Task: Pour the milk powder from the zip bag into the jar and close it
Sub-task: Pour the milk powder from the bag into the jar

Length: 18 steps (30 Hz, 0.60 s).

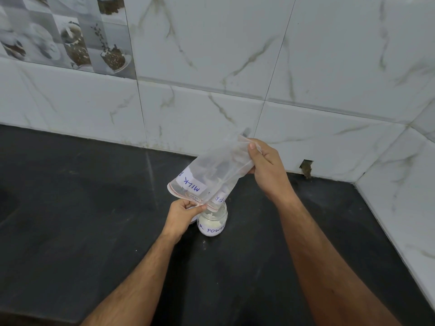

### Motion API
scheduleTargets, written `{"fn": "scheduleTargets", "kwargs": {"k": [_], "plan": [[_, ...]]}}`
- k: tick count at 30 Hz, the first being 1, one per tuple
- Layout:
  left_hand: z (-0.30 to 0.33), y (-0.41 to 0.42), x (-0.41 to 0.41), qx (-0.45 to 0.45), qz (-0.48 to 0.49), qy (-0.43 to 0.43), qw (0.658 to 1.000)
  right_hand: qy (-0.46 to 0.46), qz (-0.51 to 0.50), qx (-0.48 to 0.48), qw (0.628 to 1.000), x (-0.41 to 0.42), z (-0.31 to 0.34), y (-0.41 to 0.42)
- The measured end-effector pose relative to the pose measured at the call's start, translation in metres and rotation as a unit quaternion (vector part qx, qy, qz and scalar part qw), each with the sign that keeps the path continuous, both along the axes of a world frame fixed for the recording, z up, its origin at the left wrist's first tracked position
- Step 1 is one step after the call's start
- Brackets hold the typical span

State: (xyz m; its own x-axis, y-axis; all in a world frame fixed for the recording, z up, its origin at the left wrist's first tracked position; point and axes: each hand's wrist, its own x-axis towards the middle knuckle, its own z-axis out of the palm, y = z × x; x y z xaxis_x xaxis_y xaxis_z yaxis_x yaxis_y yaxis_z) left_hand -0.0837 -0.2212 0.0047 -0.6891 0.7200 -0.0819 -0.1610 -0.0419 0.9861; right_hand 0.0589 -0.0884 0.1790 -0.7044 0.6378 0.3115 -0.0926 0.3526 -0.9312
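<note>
Dark stone countertop (70, 220) meets a wall of white marble-pattern tiles (329, 67); a decorative tile panel (63, 31) with cups and saucers occupies the upper left, and a chipped gap (306, 169) is visible at the base of the wall on the right.

Left hand (182, 214): thumb and forefinger pinch the lower corner of the zip bag (216, 172) at its red-striped zip edge, directly beside the jar mouth. Right hand (266, 165): fingers and thumb are curled around the raised bottom end of the bag, gripping it above and behind the jar. Between the two hands the bag is held inverted on a slant, zip opening lowest. The bag is clear plastic with a white label (191, 184) reading "MILK"; the remainder of the lettering is folded out of sight. A small amount of milk powder (219, 182) clings inside the lower part of the bag.

The jar (213, 222) stands upright on the countertop, directly under the bag opening, with its mouth uncovered. It is clear glass, holds white powder, and carries a white label partly reading "POWDE". A white object shows just left of the jar, mostly hidden behind the left hand; it cannot be identified. Scattered specks of powder lie on the countertop near the jar base.
</note>
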Motion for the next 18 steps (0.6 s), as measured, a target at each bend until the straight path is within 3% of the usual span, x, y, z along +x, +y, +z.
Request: {"fn": "scheduleTargets", "kwargs": {"k": [10,18], "plan": [[-0.001,0.005,-0.005,-0.065,0.009,0.077,0.995,0.002,-0.026,0.000,1.000,-0.001,-0.005,0.005],[0.002,0.006,-0.005,-0.087,0.009,0.081,0.993,-0.002,-0.054,-0.020,0.998,0.002,-0.014,0.010]]}}
